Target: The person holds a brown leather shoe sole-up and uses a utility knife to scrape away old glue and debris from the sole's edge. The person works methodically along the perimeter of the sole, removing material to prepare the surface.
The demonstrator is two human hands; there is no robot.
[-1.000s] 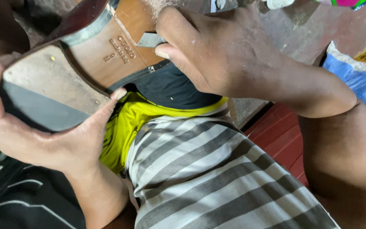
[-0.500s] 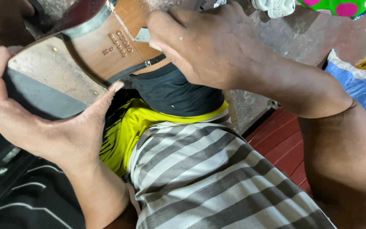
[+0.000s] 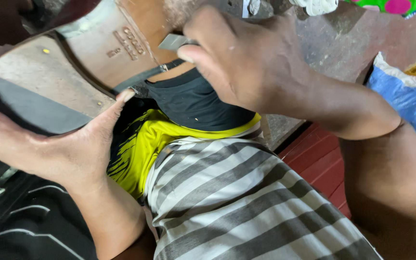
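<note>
The left hand (image 3: pixel 49 144) holds a shoe (image 3: pixel 73 67) upside down, so the sole faces up. The hand wraps around the heel end, with the thumb on the far edge and the fingers (image 3: pixel 116 103) pressed against the near edge. The heel part is grey and worn, with a dark flat patch close to the palm. The middle of the sole is brown and has small marks pressed into it.

The right hand (image 3: pixel 251 62) is closed around a small metal tool (image 3: pixel 172 42). Only the flat grey tip of the tool sticks out past the thumb (the rest is hidden inside the hand). The tip sits against the brown part of the sole, near its edge.

The shoe is up in the top left, above the person's lap. Under the hands there is a striped grey and white cloth (image 3: pixel 237 202), and beside it a yellow and black cloth (image 3: pixel 155 139). On the right lies a blue bag (image 3: pixel 410 106), well apart from the shoe. The floor (image 3: pixel 333 43) under it looks rough and brownish.
</note>
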